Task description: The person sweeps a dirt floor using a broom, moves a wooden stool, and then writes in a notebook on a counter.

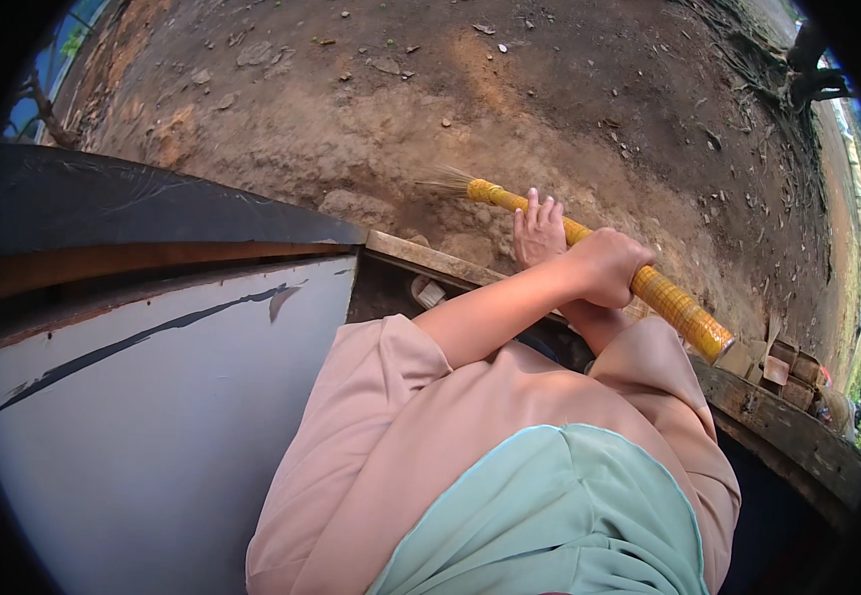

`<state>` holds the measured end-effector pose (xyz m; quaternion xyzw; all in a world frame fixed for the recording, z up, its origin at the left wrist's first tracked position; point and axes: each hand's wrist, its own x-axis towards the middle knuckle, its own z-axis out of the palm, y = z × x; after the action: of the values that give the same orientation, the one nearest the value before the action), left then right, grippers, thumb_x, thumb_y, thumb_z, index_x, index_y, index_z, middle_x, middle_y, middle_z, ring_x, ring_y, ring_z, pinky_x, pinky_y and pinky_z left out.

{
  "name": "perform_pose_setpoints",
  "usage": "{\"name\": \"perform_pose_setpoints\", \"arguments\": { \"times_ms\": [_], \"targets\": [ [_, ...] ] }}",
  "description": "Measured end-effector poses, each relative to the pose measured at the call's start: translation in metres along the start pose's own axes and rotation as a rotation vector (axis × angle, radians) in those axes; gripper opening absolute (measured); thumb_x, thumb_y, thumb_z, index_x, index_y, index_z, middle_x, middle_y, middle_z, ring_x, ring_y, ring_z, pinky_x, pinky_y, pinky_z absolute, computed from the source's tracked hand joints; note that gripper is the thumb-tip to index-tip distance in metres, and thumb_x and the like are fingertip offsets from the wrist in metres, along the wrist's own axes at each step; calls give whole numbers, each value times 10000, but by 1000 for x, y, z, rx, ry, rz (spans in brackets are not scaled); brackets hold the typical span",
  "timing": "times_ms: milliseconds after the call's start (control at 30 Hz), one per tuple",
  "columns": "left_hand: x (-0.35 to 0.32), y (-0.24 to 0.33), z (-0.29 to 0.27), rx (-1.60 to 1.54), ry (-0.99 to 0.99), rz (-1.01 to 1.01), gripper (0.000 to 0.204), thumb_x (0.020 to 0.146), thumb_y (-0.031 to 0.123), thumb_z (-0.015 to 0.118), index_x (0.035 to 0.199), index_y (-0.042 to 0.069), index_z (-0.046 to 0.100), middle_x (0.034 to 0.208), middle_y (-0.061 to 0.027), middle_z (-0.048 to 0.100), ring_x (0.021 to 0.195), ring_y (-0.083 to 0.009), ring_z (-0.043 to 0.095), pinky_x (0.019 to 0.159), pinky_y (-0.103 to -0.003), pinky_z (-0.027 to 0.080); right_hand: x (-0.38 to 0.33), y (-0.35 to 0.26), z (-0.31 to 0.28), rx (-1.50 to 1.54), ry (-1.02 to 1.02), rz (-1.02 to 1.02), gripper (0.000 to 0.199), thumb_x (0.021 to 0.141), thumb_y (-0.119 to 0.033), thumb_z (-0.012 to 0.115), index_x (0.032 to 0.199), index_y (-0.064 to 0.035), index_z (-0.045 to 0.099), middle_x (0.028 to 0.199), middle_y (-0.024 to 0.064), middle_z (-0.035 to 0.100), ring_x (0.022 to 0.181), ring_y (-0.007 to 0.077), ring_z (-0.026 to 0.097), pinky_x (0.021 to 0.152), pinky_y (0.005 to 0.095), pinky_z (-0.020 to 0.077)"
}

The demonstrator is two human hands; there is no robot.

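A stick broom with a long yellow wrapped handle (683,309) slants across in front of me. Its thin bristles (448,180) point to the far left, and the butt end is near on the right. My forearms cross. My left hand (611,268) reaches over to the right and is closed round the handle's middle. Farther along toward the bristles is my right hand (539,233), its fingers stretched out and apart. It overlaps the handle there; whether the palm presses on it I cannot tell. My left forearm hides part of the right wrist.
Below and beyond lies bare brown soil (430,109) with stones and dry leaves. A wooden beam (787,416) runs along the edge before me. At left stands a pale panel (172,397) under a dark ledge (153,203). Blocks (792,372) are stacked at right, near tree roots (797,129).
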<state>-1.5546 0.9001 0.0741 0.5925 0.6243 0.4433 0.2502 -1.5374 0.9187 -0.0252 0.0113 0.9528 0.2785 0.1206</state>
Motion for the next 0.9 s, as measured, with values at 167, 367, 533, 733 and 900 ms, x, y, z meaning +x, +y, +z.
{"name": "perform_pose_setpoints", "arguments": {
  "times_ms": [167,367,533,733,900],
  "targets": [
    [-3,2,22,-11,97,50,601,648,170,648,1196,46,435,1050,-179,549,986,-334,522,833,-398,417,4,37,37,514,-567,169,325,854,-183,393,1141,-62,486,1110,204,513,1013,315,525,822,454,414],
    [-126,-65,-27,-179,368,-404,584,777,282,592,1249,6,388,1166,-203,501,1072,-297,500,906,-377,390,-83,84,133,928,-634,307,495,770,-271,566,1190,-76,391,972,218,575,946,354,551,795,422,435],
    [-282,-103,-13,-240,842,-1032,408,833,171,557,1189,-1,451,1093,-166,555,946,-189,563,809,-295,450,-100,67,68,1258,-767,177,554,794,-281,539,1239,-33,321,967,212,589,884,333,586,758,404,457],
    [-353,-103,29,-368,971,-1332,420,856,181,526,1218,2,412,1009,-123,577,874,-146,565,784,-279,441,-60,-7,135,1089,-830,-27,444,772,-258,575,1120,3,482,851,191,614,679,263,640,655,365,499],
    [-424,-85,76,-436,946,-1554,417,861,194,513,1214,1,405,949,-104,584,789,-126,563,710,-261,447,-59,55,119,1535,-773,496,449,796,-214,559,1174,-14,424,725,150,587,479,201,574,459,320,478]
  ]
}}
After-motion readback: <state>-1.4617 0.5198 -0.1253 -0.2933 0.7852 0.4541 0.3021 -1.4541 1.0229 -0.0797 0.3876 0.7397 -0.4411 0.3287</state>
